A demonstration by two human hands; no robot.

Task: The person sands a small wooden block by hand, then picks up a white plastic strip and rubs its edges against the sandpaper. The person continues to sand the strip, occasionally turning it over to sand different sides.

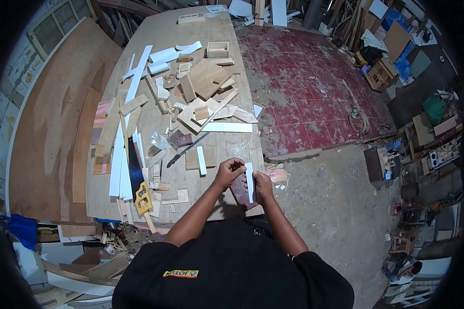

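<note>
A short white strip (249, 181) stands lengthwise between my two hands, over the table's near right edge. My left hand (229, 173) pinches it near its upper end. My right hand (263, 186) has thumb and fingers closed on its right side. Under the strip lies a dark reddish-brown sheet (238, 191), partly covered by my hands; it looks like sandpaper. Just left of my left hand, a similar white strip (201, 160) rests across a square piece of wood (192, 158).
A handsaw with a yellow handle (143, 198) lies at the table's left among long white boards (119, 170). Wood offcuts (206, 80) pile up mid-table, near a clear plastic bag (159, 140). Right of the table is a concrete floor (319, 201) with a raised red-tiled area (299, 92).
</note>
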